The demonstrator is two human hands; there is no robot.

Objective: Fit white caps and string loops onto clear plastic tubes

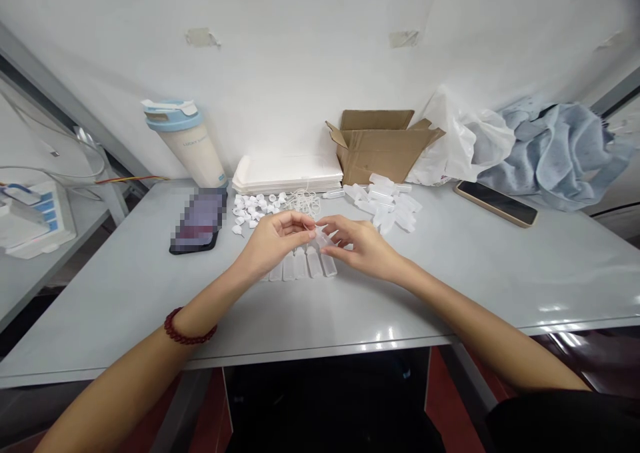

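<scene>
Our left hand [277, 238] pinches a small, cloudy plastic tube [327, 238] by the right end of the row of flat, cloudy plastic tubes [300, 265].
It slants toward our right hand [369, 245], curled beside it; we can't tell if that squeezes.

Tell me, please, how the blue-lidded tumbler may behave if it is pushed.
The blue-lidded tumbler is tall and narrow, so a high push may tip it. Its round body would probably roll once fallen. The smooth sides look stiff. Contents are hidden, so weight is unclear.
</scene>
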